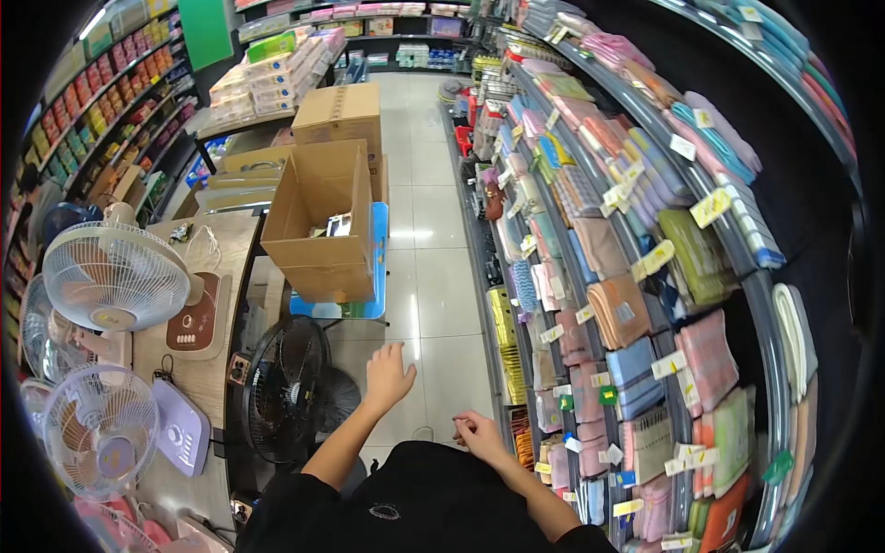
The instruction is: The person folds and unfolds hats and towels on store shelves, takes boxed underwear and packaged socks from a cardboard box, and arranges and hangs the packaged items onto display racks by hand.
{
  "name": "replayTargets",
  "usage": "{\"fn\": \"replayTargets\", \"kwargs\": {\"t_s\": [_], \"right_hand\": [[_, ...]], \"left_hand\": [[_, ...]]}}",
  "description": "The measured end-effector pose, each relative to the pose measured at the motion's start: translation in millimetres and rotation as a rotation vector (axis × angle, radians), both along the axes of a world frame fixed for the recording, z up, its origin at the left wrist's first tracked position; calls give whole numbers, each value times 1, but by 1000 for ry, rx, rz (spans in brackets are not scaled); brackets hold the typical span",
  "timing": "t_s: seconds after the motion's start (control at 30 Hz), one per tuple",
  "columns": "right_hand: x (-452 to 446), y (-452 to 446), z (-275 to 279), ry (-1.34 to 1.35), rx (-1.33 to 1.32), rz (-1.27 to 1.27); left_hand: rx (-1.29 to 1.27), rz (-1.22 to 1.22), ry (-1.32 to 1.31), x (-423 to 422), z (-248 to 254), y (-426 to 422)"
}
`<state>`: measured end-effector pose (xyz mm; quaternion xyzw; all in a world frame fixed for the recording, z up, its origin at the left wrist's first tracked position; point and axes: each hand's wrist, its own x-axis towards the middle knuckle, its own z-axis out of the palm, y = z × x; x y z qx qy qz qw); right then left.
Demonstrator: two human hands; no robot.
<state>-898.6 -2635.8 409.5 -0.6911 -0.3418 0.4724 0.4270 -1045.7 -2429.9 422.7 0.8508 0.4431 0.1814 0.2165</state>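
Note:
My left hand [390, 376] is raised over the tiled floor, its fingers apart and nothing in it. It is nearest to the black fan [288, 387] on the left and the blue stool [355, 304] ahead. An open cardboard box [318, 253] stands on that stool, with small items at its bottom. My right hand [479, 433] is lower, in front of my body, with its fingers curled together. Whether it holds something small cannot be made out. To its right are shelves of folded towels [618, 313] with price tags.
A table [217, 387] on the left carries a white fan [115, 276] and a purple fan [101, 429]. Behind the open box stands a closed carton [339, 111]. Stacked white packs [267, 83] lie farther back. The tiled aisle [424, 221] runs between table and shelves.

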Motion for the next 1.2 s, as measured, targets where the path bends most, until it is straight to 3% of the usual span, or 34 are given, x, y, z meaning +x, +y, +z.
{"fn": "replayTargets", "kwargs": {"t_s": [0.33,0.43,0.6,0.67,0.7,0.8,0.87,0.93,1.0,1.07,1.2], "right_hand": [[81,118,-48,61,-25,92],[118,176,-54,-17,-24,145],[177,277,-59,-230,117,250],[199,316,-54,-292,113,275],[208,332,-57,-299,127,269],[227,368,-59,-318,104,333],[235,395,-62,-155,68,323],[241,419,-62,-151,19,392],[245,444,-66,-194,46,461],[247,472,-67,-181,25,512],[253,542,-67,-145,27,530]], "left_hand": [[208,289,36,25,18,148],[396,375,9,42,21,204],[434,475,168,70,13,281],[126,478,194,77,11,305],[231,487,121,81,8,308],[211,423,14,96,10,310],[123,446,-4,103,13,313],[5,299,207,99,16,322],[-305,319,206,89,21,353],[-577,329,27,68,7,393],[-458,461,107,28,-68,482]]}}
